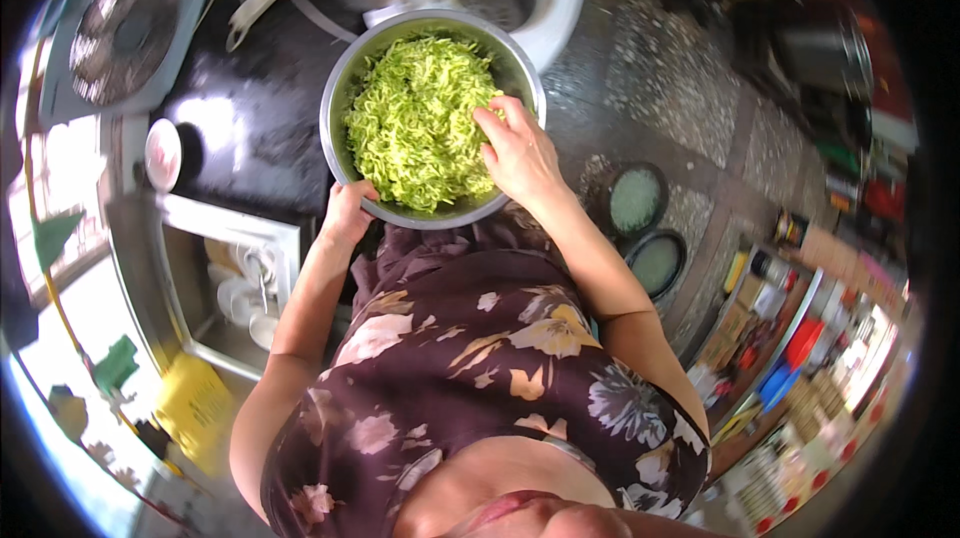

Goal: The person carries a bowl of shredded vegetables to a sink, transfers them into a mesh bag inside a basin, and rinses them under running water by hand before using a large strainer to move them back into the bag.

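A round stainless steel bowl (534,77) holds a large heap of shredded green vegetable (424,118). My left hand (349,209) grips the bowl's near left rim, the thumb lying over the edge and the other fingers hidden beneath. On the right side of the heap rests my right hand (519,149), palm down with bent fingers; its fingertips touch the shreds. Whether it pinches any of them cannot be seen. Just beyond the bowl stands an open white appliance (562,13) with a round metal inner pot.
A small pale bowl (163,155) stands on the dark counter (255,155) at left, near a fan (124,35) and a white power strip (264,2). Dishes lie in the sink (225,219). Two dark round tubs (661,189) are on the floor at right, near a loaded shelf (795,328).
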### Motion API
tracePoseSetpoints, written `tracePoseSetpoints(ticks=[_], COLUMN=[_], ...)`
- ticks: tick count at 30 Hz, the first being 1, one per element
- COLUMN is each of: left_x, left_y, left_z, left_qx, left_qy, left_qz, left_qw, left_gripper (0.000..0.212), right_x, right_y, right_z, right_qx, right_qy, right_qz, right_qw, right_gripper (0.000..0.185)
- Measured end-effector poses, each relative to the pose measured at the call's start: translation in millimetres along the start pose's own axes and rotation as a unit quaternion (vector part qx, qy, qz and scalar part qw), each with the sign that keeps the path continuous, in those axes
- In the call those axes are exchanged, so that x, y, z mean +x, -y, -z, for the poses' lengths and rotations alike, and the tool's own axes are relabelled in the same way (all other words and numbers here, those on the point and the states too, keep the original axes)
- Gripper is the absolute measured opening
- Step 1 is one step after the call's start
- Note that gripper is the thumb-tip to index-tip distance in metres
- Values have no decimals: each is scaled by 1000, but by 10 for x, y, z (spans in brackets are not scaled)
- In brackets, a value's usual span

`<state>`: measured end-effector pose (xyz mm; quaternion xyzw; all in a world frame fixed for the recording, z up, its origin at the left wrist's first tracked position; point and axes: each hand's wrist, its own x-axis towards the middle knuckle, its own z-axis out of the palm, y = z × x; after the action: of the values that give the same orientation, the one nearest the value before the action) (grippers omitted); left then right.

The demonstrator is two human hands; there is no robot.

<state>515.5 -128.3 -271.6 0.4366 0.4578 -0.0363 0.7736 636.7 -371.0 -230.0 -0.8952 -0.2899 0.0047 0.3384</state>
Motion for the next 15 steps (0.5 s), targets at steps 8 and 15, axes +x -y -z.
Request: tracePoseSetpoints(ticks=[8, 15], left_x=[171, 948], left_y=[599, 418], left_z=[-2377, -3452], left_qx=[156, 274], left_qy=[158, 249], left_qz=[29, 187], left_qw=[975, 910], left_gripper=[44, 14], right_x=[-491, -512], right_y=[-2113, -2271], right_z=[1348, 2236], right_qx=[75, 589], right_qy=[-242, -331], right_qz=[-106, -298], right_qw=[962, 674], right_gripper=[12, 21])
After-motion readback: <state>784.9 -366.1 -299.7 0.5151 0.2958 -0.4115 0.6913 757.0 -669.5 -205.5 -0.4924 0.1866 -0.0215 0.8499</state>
